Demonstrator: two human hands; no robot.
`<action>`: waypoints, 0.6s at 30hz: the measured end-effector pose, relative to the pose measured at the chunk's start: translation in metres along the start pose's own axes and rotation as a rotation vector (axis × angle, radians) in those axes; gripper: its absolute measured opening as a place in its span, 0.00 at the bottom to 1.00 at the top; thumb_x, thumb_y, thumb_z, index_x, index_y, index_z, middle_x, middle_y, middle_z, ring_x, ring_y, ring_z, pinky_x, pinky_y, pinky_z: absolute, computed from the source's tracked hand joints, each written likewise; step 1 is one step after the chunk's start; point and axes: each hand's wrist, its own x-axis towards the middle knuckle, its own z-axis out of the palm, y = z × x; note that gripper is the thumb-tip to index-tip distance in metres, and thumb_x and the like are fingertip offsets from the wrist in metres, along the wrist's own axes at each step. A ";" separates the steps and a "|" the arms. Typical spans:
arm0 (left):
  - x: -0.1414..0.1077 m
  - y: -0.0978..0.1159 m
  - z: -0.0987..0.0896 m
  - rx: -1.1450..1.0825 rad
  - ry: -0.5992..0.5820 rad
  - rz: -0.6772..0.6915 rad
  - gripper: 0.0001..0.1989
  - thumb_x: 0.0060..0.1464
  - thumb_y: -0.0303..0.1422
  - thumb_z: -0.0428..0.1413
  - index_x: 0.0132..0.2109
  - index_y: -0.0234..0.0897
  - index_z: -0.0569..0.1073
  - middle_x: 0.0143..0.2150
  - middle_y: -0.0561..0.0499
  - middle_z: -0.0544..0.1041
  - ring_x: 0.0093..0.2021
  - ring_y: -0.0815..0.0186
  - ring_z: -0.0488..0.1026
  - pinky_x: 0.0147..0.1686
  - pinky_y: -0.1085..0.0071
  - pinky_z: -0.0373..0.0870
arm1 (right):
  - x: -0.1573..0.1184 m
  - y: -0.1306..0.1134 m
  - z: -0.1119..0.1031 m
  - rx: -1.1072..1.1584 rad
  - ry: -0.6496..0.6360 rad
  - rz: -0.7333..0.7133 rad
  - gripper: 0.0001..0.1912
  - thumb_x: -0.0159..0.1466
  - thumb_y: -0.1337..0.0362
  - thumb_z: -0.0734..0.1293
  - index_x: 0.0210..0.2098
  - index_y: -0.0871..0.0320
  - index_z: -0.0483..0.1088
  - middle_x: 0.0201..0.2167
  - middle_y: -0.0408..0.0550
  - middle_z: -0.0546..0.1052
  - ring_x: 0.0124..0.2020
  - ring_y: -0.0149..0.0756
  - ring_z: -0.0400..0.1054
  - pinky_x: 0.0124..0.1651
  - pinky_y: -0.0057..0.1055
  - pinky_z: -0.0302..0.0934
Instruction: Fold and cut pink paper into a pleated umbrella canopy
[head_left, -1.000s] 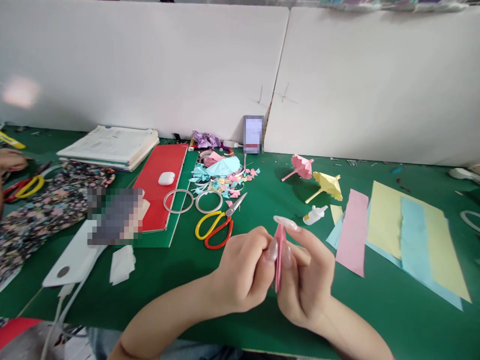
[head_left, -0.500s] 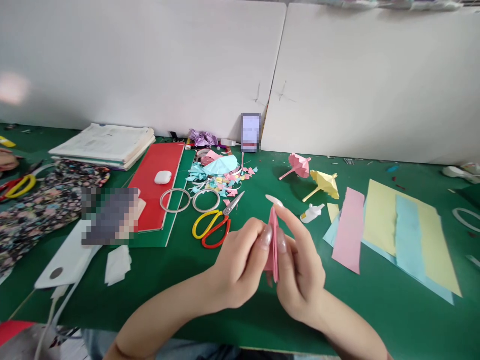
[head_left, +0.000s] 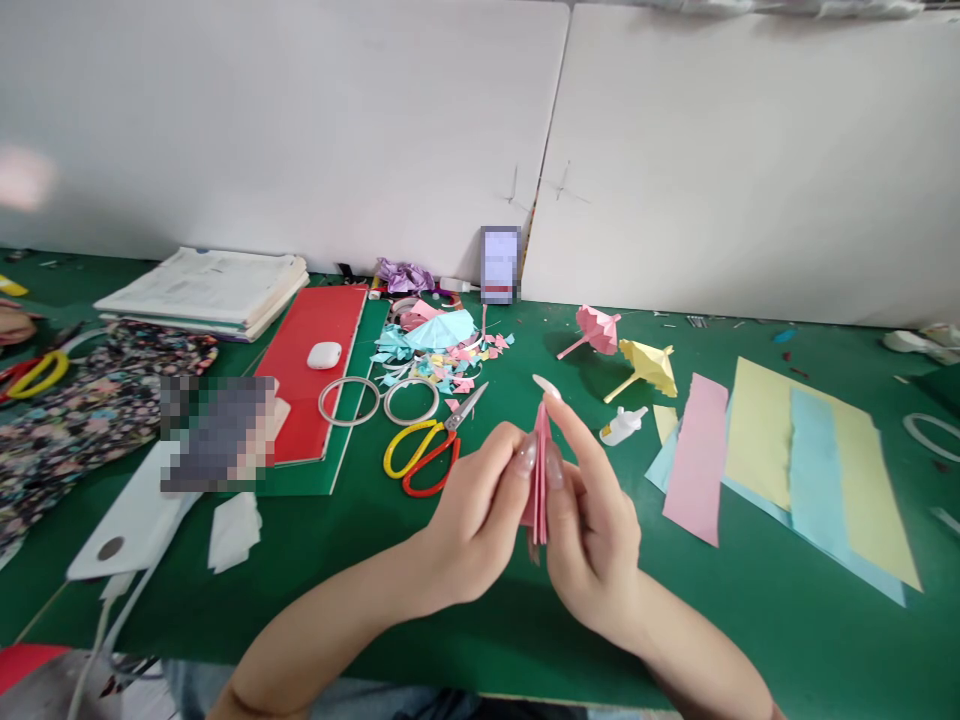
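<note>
Head shows pink paper [head_left: 540,497] between left hand [head_left: 476,515] and right hand [head_left: 598,530].

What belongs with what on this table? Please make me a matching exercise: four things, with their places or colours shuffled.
Things:
1. Folded pink paper
2. White earbud case
3. Scissors nearest the hands
4. Yellow paper umbrella

Places or colours:
A. Lying on the red folder
B. Beside the pink paper umbrella
C. Pinched between left hand and right hand
D. One yellow handle, one red

Pairs: 1-C, 2-A, 3-D, 4-B
</note>
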 end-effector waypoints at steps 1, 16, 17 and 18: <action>0.000 0.001 0.000 -0.001 -0.001 -0.010 0.11 0.65 0.32 0.41 0.32 0.39 0.57 0.23 0.58 0.63 0.21 0.74 0.59 0.20 0.76 0.57 | 0.000 0.000 0.000 0.011 -0.003 0.005 0.27 0.69 0.70 0.51 0.66 0.51 0.45 0.18 0.38 0.61 0.14 0.29 0.55 0.15 0.25 0.55; 0.006 0.017 -0.006 -0.337 -0.059 -0.286 0.15 0.61 0.39 0.49 0.28 0.36 0.60 0.20 0.60 0.56 0.17 0.78 0.49 0.17 0.79 0.50 | 0.011 -0.003 -0.008 0.922 -0.104 0.592 0.22 0.68 0.59 0.57 0.61 0.52 0.58 0.09 0.33 0.59 0.07 0.22 0.49 0.10 0.16 0.48; 0.006 0.018 -0.007 -0.343 -0.059 -0.291 0.15 0.61 0.39 0.50 0.28 0.36 0.61 0.20 0.60 0.55 0.17 0.78 0.50 0.17 0.79 0.50 | 0.011 -0.005 -0.008 0.960 -0.110 0.610 0.22 0.68 0.59 0.57 0.61 0.53 0.58 0.09 0.32 0.58 0.07 0.22 0.48 0.10 0.16 0.48; 0.006 0.019 -0.007 -0.342 -0.058 -0.293 0.15 0.61 0.38 0.50 0.28 0.36 0.62 0.20 0.60 0.55 0.18 0.78 0.50 0.17 0.79 0.50 | 0.011 -0.006 -0.008 0.996 -0.116 0.625 0.21 0.68 0.60 0.57 0.61 0.53 0.59 0.09 0.32 0.58 0.07 0.21 0.47 0.11 0.16 0.47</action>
